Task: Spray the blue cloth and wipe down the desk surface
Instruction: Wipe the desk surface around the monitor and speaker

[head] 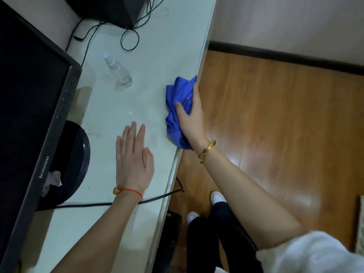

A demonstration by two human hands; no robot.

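Blue cloth (178, 107) is bunched & creased, bright royal blue, sitting at the front edge of the white desk (149, 46), w/ a bit hanging over the edge toward the wood floor (275, 115). Right hand (192, 115) lies on top of it, thumb and fingers curled round the folds, gripping it; gold bracelet (206, 151) on that wrist. Left hand (134, 158) rests flat on the desk, fingers straight & close together, holding nothing, near the cloth but not touching; red string (130, 191) on the wrist. Clear spray bottle (118, 69) stands on the desk further back, apart from both hands. Black monitor (33, 107) at left, its round base (76, 154) just beside the left hand. Black cable (88, 204) runs under the left forearm.
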